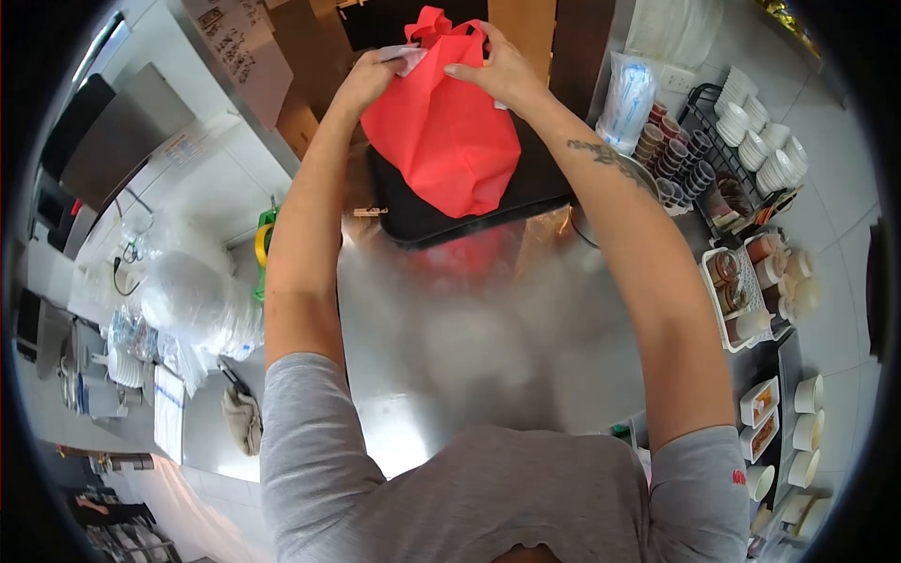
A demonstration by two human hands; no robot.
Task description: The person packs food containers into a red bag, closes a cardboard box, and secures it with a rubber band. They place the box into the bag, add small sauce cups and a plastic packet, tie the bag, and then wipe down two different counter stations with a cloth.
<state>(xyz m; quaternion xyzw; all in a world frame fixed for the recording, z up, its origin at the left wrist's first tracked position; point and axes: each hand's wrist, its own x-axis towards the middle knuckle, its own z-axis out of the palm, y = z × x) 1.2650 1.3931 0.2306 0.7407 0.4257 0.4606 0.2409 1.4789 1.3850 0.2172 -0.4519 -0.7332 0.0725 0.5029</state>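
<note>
A red cloth-like carrier bag (446, 131) with its handles standing up rests on a black tray (413, 231) at the far side of the steel counter. My left hand (369, 79) is closed at the bag's upper left edge, where a white piece of paper or tissue (410, 60) shows by the fingers. Gripping the upper right edge near a handle is my right hand (507, 73), its thumb pressed on the front of the bag. The bag's sides bulge, but its contents are hidden.
Stacked cups (683, 159) and a black rack of white bowls (751, 131) stand on the right, above a white basket of jars (737, 300). Plastic-wrapped containers (192, 296) and a cloth (242, 420) lie left. A clothespin (371, 213) sits beside the tray.
</note>
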